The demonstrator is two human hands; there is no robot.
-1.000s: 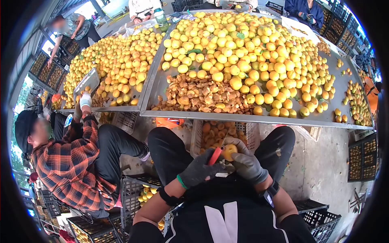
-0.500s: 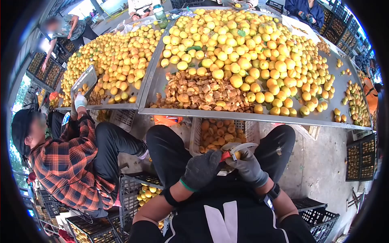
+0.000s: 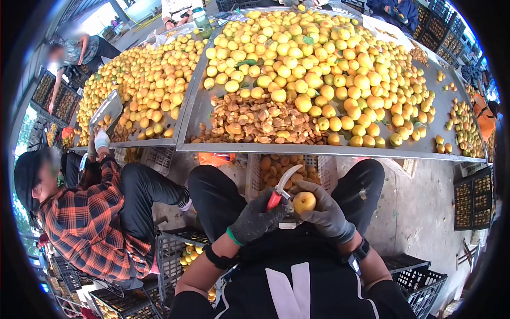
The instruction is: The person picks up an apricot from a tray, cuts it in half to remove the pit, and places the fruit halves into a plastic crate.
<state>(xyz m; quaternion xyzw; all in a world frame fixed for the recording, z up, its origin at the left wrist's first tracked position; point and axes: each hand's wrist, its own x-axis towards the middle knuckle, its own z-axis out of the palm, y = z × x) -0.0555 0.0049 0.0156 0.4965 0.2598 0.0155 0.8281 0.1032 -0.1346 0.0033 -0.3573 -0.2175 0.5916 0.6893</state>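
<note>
My left hand (image 3: 259, 217), in a dark glove, grips the red handle of a knife (image 3: 283, 187) whose curved blade points up and to the right. In my right hand (image 3: 325, 212), also gloved, is one yellow-orange fruit (image 3: 304, 202), its round side facing up. The blade stands apart from the fruit. Beyond my hands, between my knees, a crate (image 3: 254, 178) holds orange fruit pieces. On the metal table (image 3: 319, 151) in front lies a heap of whole fruit (image 3: 319, 64), with a pile of brownish pieces (image 3: 255, 121) near its front edge.
A person in a plaid shirt (image 3: 85, 218) sits at the left by a second fruit-covered table. Several people stand or sit around the far side. Black crates (image 3: 419, 287) stand at my lower right, others (image 3: 183, 255) at my lower left. A bottle (image 3: 201, 20) stands at the back.
The knife has come away from the fruit and its blade now points upward. The fruit shows more fully in my right hand. The view has shifted slightly.
</note>
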